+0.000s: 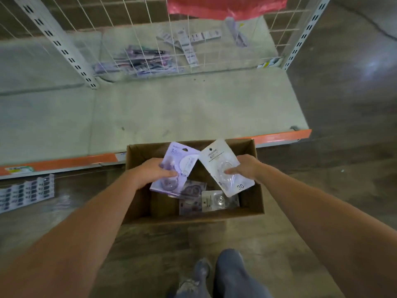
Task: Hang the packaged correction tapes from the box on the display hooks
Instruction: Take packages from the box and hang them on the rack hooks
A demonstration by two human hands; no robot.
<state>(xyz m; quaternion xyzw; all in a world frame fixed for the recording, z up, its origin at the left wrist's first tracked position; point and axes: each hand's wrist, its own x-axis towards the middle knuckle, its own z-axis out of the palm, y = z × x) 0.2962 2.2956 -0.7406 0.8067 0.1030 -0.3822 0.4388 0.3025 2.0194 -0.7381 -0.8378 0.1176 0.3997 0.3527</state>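
A cardboard box (251, 203) stands open on the floor in the lower middle of the frame, its far edge just beside the orange front edge of a low shelf (193, 108). Both hands are above the open box. The left hand (154, 172) pinches a purple package (176, 168) of correction tape, thumb on its front and fingers behind; the grip is pressed on the card. The right hand (247, 166) pinches a white package (225, 166) in the same way, thumb on the clear blister. The two packages are tilted away from each other, and their upper corners are touching or almost touching in the middle of the frame; I cannot tell which.

More packages (206, 201) lie flat on the bottom of the box, toward its right side; the left part of the bottom is bare cardboard.

The shelf surface between the box and the wire grid (150, 39) in the upper part of the frame is wide and open. Behind the grid lie some loose packages (139, 61). A red plastic bag (225, 7) hangs at the upper edge. At the lower left of the frame, a strip of labels (28, 192) lies under the shelf edge. The person's legs (227, 276) are at the lower edge, near the box.
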